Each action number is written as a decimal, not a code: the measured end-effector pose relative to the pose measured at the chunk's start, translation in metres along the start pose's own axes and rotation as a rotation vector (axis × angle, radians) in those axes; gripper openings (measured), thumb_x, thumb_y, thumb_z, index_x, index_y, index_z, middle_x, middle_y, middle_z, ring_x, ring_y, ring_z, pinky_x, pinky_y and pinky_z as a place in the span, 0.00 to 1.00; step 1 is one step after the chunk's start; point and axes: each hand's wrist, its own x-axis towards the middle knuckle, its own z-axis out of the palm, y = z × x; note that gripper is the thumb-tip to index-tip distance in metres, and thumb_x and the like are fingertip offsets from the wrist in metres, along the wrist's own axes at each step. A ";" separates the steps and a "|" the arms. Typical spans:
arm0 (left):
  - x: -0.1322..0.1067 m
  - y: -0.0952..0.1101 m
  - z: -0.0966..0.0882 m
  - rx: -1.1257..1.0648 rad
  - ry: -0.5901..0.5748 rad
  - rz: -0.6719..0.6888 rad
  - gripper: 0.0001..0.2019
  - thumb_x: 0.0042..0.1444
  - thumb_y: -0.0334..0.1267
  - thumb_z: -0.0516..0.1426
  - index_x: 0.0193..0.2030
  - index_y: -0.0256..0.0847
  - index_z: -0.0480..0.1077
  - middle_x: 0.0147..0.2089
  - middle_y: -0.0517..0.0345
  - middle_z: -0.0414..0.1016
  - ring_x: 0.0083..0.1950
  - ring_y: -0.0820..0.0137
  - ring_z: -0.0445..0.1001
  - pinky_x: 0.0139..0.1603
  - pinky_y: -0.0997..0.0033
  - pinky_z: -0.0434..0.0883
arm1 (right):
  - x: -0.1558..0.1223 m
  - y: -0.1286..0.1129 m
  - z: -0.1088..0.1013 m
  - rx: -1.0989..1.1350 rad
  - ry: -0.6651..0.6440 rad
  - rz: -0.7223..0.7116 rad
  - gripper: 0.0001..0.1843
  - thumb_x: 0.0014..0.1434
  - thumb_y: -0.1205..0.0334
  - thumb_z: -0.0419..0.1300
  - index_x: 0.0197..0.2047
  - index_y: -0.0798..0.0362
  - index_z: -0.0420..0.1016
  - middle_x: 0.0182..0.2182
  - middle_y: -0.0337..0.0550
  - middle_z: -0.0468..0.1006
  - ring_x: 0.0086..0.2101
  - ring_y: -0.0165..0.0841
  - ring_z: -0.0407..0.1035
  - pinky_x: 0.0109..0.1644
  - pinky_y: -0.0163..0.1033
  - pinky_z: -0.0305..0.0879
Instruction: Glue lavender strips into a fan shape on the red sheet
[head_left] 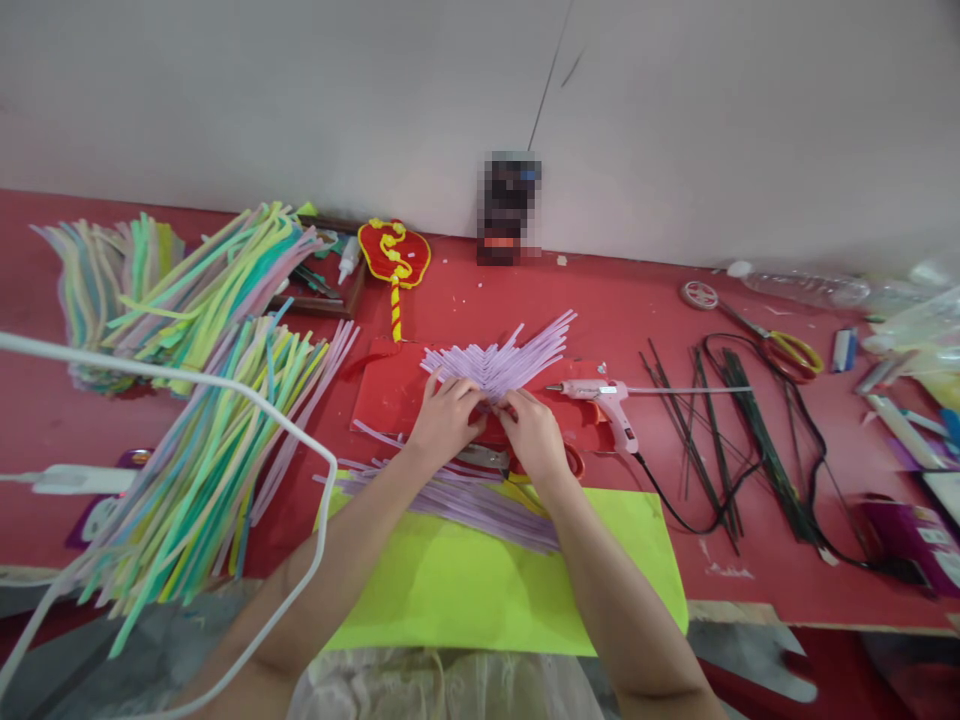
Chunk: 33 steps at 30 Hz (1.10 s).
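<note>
A fan of lilac pipe cleaners (501,360) lies on a red sheet (382,392) in the middle of the red table. My left hand (442,418) presses its curled fingers onto the fan's left lower edge. My right hand (534,432) pinches the fan's base from the right. Both hands touch the lilac strands where these meet. More loose lilac pipe cleaners (465,502) lie under my forearms, partly on a lime-green sheet (480,590). Red-handled scissors (574,462) peek out beside my right wrist.
A pink glue gun (611,400) with a black cord lies right of the fan. Dark green wires (750,440) and yellow-handled scissors (787,350) lie further right. Piles of pastel pipe cleaners (202,420) fill the left. A red-and-yellow ornament (394,255) rests near the wall. A white cable (225,390) loops at left.
</note>
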 end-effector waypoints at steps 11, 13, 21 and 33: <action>-0.001 -0.001 -0.002 -0.032 0.012 0.003 0.09 0.54 0.36 0.58 0.43 0.46 0.72 0.45 0.59 0.76 0.52 0.65 0.71 0.69 0.52 0.45 | -0.001 0.006 0.000 0.108 0.089 0.043 0.08 0.59 0.64 0.53 0.28 0.51 0.68 0.30 0.42 0.75 0.30 0.33 0.67 0.37 0.37 0.61; -0.002 -0.001 -0.003 -0.057 0.027 -0.007 0.08 0.56 0.36 0.57 0.43 0.46 0.73 0.44 0.60 0.76 0.51 0.66 0.72 0.69 0.52 0.45 | -0.002 0.006 -0.006 0.087 0.134 0.066 0.09 0.59 0.63 0.53 0.28 0.51 0.68 0.29 0.42 0.75 0.28 0.32 0.66 0.35 0.37 0.60; -0.002 -0.002 -0.004 -0.069 0.129 -0.017 0.05 0.60 0.36 0.55 0.40 0.44 0.72 0.43 0.60 0.76 0.48 0.69 0.73 0.67 0.56 0.51 | -0.004 0.007 -0.017 0.042 0.177 0.096 0.08 0.58 0.63 0.55 0.27 0.52 0.69 0.27 0.41 0.75 0.26 0.31 0.65 0.34 0.36 0.59; -0.004 0.008 -0.003 0.067 0.104 0.086 0.03 0.58 0.35 0.58 0.39 0.42 0.73 0.39 0.58 0.74 0.46 0.66 0.72 0.63 0.54 0.57 | -0.005 0.005 -0.010 -0.044 0.023 0.058 0.08 0.58 0.67 0.56 0.38 0.51 0.76 0.38 0.43 0.76 0.33 0.32 0.70 0.39 0.36 0.64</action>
